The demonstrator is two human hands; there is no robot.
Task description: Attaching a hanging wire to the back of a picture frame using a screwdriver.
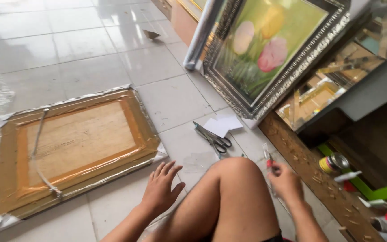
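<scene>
Tiles (90,40) under wrapped frame (75,148), scissors (213,138)

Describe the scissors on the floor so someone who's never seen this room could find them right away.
Start at the big ornate-framed flower painting leaning on the right. On the white tiled floor just below its bottom corner lie white paper scraps; the scissors rest against them, ahead of the person's raised knee. They are the only dark-handled, metal-bladed tool there, blades closed.

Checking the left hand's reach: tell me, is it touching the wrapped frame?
Apart. The head view shows bare tile between the left hand and the wrapped frame.
</scene>
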